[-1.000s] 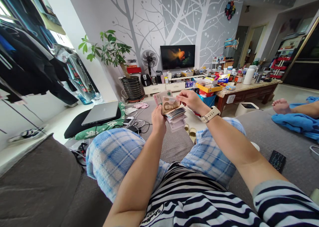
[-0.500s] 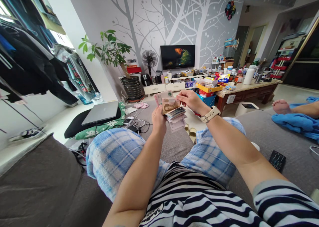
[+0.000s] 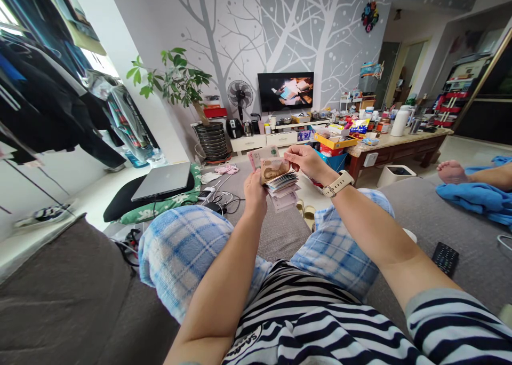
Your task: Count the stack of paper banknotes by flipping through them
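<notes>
A thick stack of banknotes [image 3: 276,173] is held up in front of me, above the sofa seat and between my knees. A brown 20 note with a portrait lies on top, while a pinkish note sticks out behind and a pale purplish one below. My left hand [image 3: 254,190] is closed round the stack's left side, thumb along its edge. With thumb and fingertips together, my right hand [image 3: 306,161] pinches the top note's upper right corner. The fingers of my left hand beneath the stack are hidden.
A closed laptop [image 3: 162,182] rests on cushions at left, beside tangled cables [image 3: 220,197]. On the right are a remote control [image 3: 445,258] and another person's bare foot [image 3: 452,171]. Ahead stands a cluttered coffee table [image 3: 400,141]; slippers [image 3: 309,215] lie on the floor.
Both hands and the stack of banknotes stay almost in place, with only a very slight shift of the top note. The picture on the television has changed.
</notes>
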`<action>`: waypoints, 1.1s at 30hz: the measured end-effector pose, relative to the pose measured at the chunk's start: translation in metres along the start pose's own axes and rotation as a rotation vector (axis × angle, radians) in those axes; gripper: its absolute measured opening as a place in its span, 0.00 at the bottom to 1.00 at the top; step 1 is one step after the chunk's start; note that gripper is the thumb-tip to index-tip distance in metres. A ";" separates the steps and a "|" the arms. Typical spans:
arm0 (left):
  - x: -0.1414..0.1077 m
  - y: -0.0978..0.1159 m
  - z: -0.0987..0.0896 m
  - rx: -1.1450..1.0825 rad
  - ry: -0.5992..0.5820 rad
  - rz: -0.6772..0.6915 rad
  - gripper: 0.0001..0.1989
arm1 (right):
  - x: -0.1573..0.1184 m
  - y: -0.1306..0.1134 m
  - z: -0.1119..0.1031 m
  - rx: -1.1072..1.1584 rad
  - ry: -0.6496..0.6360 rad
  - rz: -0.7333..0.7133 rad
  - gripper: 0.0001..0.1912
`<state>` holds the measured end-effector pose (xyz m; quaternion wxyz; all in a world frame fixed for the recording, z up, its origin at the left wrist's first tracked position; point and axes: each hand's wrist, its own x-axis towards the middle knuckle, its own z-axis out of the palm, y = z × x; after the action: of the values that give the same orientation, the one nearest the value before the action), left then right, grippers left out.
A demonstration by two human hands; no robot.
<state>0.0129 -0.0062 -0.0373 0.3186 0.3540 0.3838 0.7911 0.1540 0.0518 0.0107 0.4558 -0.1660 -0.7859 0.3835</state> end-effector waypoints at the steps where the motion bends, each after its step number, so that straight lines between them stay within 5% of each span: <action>1: 0.000 0.000 0.000 -0.017 -0.008 -0.003 0.06 | 0.000 0.000 0.000 -0.002 0.001 0.003 0.16; 10: 0.002 -0.007 -0.002 -0.163 -0.078 -0.023 0.08 | 0.000 0.002 -0.002 0.028 -0.041 0.027 0.20; 20: 0.008 -0.014 -0.005 -0.231 -0.137 -0.079 0.11 | 0.002 0.007 -0.005 -0.252 0.131 0.050 0.23; 33: 0.005 -0.010 -0.002 -0.188 -0.142 -0.093 0.13 | 0.002 0.009 -0.006 -0.314 0.115 0.005 0.19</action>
<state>0.0110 0.0022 -0.0448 0.4132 0.3595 0.3004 0.7809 0.1571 0.0612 0.0065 0.4673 -0.2589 -0.8084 0.2469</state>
